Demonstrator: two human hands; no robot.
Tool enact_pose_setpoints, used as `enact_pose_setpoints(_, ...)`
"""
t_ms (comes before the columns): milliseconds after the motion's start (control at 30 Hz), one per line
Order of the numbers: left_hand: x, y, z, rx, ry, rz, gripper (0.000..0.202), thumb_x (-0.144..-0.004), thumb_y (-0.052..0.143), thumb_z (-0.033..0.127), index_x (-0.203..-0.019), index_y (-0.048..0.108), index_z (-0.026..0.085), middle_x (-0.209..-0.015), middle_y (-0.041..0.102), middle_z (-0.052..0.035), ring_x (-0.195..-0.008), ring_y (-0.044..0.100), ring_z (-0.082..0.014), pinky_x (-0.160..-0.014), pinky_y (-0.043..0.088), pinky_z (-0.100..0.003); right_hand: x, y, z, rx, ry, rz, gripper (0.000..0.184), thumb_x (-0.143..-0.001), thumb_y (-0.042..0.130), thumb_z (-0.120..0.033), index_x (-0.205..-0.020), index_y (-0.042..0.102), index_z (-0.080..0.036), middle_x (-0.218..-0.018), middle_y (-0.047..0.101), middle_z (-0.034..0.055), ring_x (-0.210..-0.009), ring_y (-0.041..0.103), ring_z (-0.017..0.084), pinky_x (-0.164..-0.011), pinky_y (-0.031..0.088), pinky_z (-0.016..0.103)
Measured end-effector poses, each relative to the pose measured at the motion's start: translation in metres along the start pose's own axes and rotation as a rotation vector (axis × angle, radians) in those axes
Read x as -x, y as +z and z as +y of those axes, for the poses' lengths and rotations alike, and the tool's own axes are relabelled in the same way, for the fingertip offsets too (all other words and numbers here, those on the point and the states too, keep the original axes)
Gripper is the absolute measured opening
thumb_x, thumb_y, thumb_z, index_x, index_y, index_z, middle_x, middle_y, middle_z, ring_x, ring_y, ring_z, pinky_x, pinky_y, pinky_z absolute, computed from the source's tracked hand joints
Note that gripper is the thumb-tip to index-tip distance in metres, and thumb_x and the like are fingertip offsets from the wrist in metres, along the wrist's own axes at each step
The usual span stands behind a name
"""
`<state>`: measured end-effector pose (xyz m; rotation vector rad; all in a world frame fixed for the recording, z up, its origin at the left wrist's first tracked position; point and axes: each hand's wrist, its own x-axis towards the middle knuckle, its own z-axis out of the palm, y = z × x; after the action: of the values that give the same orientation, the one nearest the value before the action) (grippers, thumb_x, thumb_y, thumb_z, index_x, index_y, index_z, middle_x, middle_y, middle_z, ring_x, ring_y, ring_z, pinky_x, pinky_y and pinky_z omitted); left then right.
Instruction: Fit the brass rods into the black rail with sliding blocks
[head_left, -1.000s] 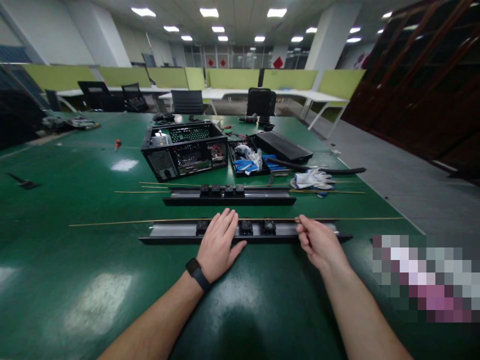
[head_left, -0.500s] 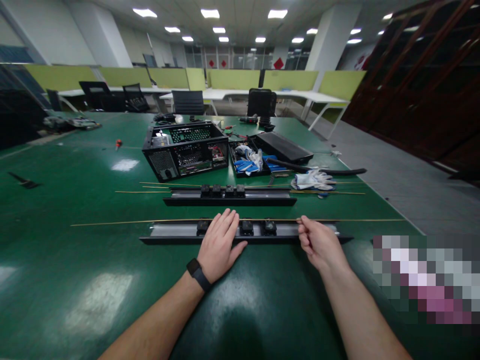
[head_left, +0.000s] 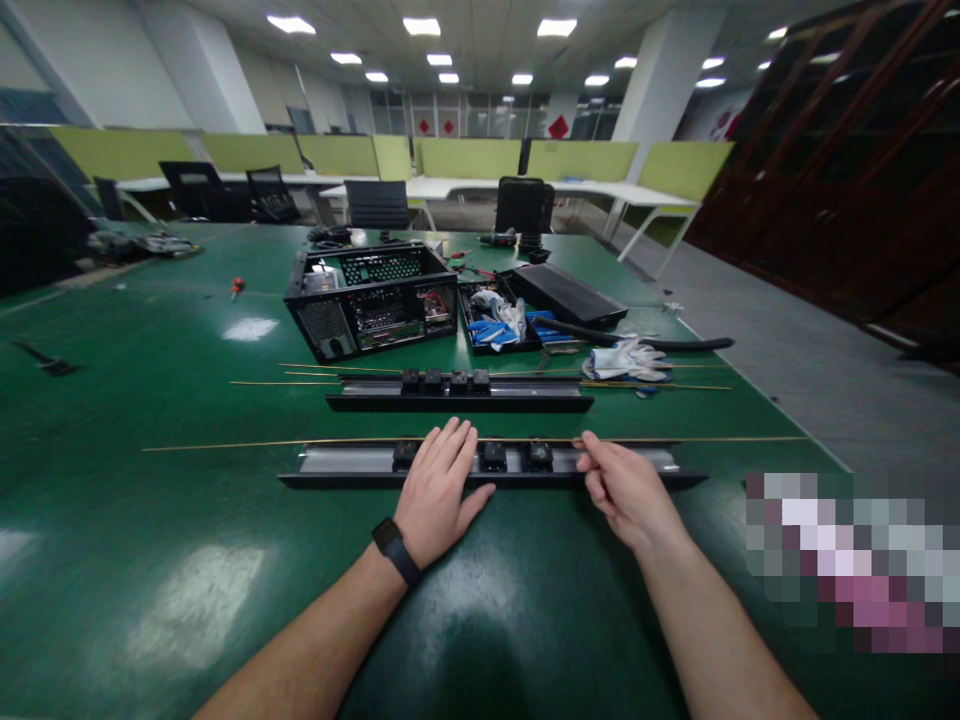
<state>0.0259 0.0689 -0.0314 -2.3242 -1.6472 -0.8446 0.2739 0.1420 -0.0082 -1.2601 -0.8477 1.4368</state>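
Observation:
A long black rail (head_left: 345,467) with a silver channel and several small black blocks lies across the green table in front of me. My left hand (head_left: 439,490) lies flat and open on the rail's middle, covering one block. My right hand (head_left: 619,490) is closed in a pinch on a thin brass rod (head_left: 247,443) that runs along the rail's far edge, gripping it just right of the blocks. A black watch sits on my left wrist.
A second black rail (head_left: 457,397) with blocks and more brass rods lies behind. Farther back stand an open computer case (head_left: 371,295), a tray with blue-white gloves (head_left: 495,318), a flat black panel (head_left: 566,292) and loose work gloves (head_left: 626,358). The table's right edge drops to grey floor.
My right hand has slid a little to the left along the brass rod, closer to the blocks. My left hand has stayed flat on the rail.

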Motion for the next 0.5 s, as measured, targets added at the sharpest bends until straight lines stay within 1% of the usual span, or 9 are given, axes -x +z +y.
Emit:
enact_pose_setpoints(133, -0.0005, -0.0009, 0.0000, -0.003, 0.007, -0.003, 0.068, -0.091, 0.058, 0.036, -0.151, 0.032, 0.015, -0.150, 0.045, -0.0150, -0.144, 0.033, -0.0312, -0.118, 0.031, -0.053, -0.0003, 0.0008, 0.0011, -0.035, 0.011, 0.002, 0.028, -0.075, 0.078, -0.038, -0.082, 0.064, -0.014, -0.059, 0.058, -0.0008, -0.030, 0.036, 0.004, -0.023, 0.017, 0.014)
enact_pose_setpoints(300, -0.0019, -0.0015, 0.0010, -0.015, 0.020, -0.018, 0.067, -0.091, 0.058, 0.035, -0.149, 0.033, 0.013, -0.151, 0.043, -0.0149, -0.145, 0.031, -0.0288, -0.119, 0.030, -0.050, -0.0002, -0.0007, -0.0021, -0.104, 0.037, 0.021, 0.022, -0.076, 0.077, -0.031, -0.080, 0.064, -0.014, -0.058, 0.057, -0.0009, -0.032, 0.035, 0.004, -0.023, 0.018, 0.013)
enact_pose_setpoints(500, -0.0007, -0.0007, -0.0005, -0.013, 0.016, -0.018, 0.068, -0.091, 0.058, 0.035, -0.150, 0.032, 0.014, -0.151, 0.043, -0.0149, -0.145, 0.032, -0.0292, -0.119, 0.030, -0.051, 0.0006, -0.0001, -0.0028, -0.116, 0.030, 0.044, 0.020, -0.077, 0.075, -0.030, -0.077, 0.062, -0.015, -0.057, 0.056, -0.0015, -0.033, 0.035, 0.004, -0.023, 0.020, 0.012)
